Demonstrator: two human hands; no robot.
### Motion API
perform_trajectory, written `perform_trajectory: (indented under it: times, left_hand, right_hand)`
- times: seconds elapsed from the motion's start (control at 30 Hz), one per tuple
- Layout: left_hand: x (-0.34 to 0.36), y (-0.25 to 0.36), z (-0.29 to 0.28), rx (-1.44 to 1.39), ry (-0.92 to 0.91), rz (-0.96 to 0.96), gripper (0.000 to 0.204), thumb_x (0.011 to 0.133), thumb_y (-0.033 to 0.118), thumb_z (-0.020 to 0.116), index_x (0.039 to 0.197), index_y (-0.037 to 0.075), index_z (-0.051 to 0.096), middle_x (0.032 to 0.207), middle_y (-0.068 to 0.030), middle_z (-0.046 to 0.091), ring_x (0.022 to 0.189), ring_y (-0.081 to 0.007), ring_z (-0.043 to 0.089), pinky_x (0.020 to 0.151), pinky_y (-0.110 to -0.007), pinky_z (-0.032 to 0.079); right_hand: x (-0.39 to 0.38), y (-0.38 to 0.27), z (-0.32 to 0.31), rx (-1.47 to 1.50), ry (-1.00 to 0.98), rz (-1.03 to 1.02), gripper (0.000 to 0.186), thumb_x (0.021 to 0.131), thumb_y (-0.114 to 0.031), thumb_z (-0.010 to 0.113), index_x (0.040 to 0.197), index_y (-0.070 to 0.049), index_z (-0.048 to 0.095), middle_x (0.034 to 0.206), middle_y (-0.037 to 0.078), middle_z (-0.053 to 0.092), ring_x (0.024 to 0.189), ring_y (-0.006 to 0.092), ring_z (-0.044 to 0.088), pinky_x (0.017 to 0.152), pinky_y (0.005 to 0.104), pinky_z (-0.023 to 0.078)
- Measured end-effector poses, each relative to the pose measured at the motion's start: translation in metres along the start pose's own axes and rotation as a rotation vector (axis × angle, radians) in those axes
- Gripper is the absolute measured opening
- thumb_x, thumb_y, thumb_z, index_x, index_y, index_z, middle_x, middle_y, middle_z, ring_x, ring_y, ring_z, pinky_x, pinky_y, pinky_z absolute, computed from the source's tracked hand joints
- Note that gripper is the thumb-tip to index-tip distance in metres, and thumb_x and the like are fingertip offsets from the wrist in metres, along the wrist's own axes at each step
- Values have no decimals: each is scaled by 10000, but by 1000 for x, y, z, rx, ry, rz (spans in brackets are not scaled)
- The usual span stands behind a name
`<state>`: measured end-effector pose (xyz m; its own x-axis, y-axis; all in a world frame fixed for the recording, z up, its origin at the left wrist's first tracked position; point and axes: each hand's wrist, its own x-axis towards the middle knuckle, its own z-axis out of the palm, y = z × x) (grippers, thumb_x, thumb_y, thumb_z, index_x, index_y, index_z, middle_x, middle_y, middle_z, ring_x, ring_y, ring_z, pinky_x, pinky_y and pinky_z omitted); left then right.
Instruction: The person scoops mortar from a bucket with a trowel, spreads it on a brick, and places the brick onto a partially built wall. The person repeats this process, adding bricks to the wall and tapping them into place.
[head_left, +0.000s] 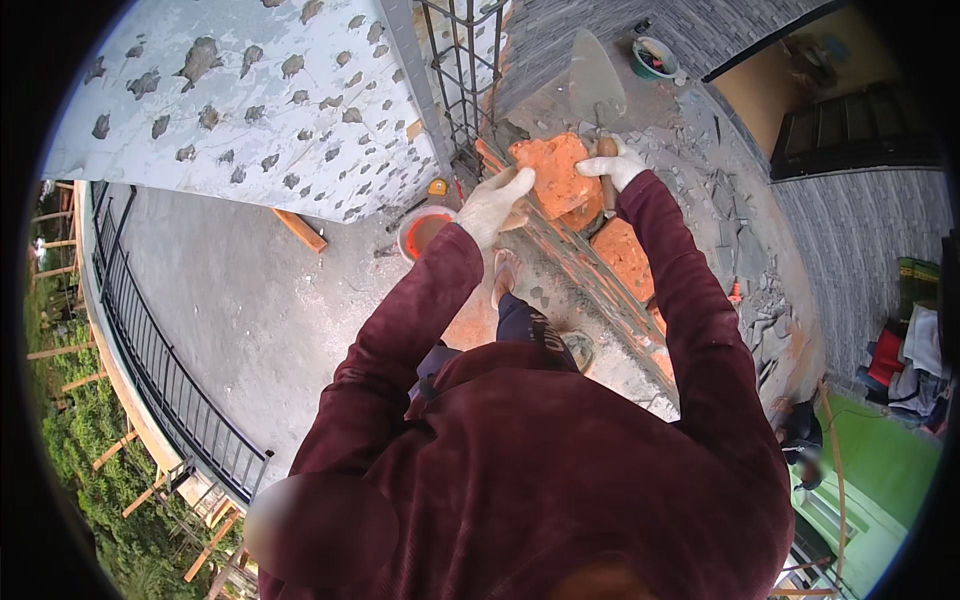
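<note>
A rough orange brick [552, 178] is between my two gloved hands, above a row of similar bricks [622, 255]. My left hand [492, 208] grips its left side, thumb up against the edge. My right hand [622, 166] is closed around the wooden handle of a trowel [597, 88], its thumb reaching the brick's right edge. The trowel's broad metal blade points away from me. Some of my right fingers are hidden behind the brick and handle. Long wooden strips [598, 262] run diagonally alongside the bricks.
A bucket with an orange rim [428, 232] stands left of my left hand. Upright rebar [462, 75] rises at the pockmarked white wall [250, 100]. Broken grey rubble [745, 245] lies at right, a tub [654, 60] beyond. A black railing [165, 345] edges the floor at left.
</note>
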<state>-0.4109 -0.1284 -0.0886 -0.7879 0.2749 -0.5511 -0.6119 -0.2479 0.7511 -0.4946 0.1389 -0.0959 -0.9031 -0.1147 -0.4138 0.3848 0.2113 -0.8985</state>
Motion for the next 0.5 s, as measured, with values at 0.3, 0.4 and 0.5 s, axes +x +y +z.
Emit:
perform_trajectory:
  times: [0.3, 0.4, 0.5]
  left_hand:
    - [120, -44, -78, -430, 215, -144, 942, 945, 569, 689, 1603, 49, 262, 1680, -230, 189, 1551, -338, 217, 1203, -485, 321]
    - [145, -47, -74, -437, 232, -158, 838, 863, 549, 799, 1457, 71, 450, 1360, -78, 551, 1234, -200, 536, 1001, -417, 488]
    - [172, -50, -76, -480, 228, -163, 698, 890, 494, 793, 1392, 92, 520, 1289, -19, 620, 1186, -156, 578, 973, -385, 493]
  right_hand:
    - [162, 10, 9, -135, -162, 195, 620, 710, -135, 889, 1241, 71, 644, 1135, 137, 712, 1029, 253, 676, 943, 361, 509]
    - [195, 39, 16, -119, -178, 207, 627, 709, -134, 889, 1249, 71, 646, 1165, 145, 711, 1052, 258, 674, 953, 361, 507]
    - [216, 52, 25, -118, -230, 185, 648, 695, -127, 898, 1260, 60, 639, 1167, 132, 703, 1061, 251, 667, 949, 358, 506]
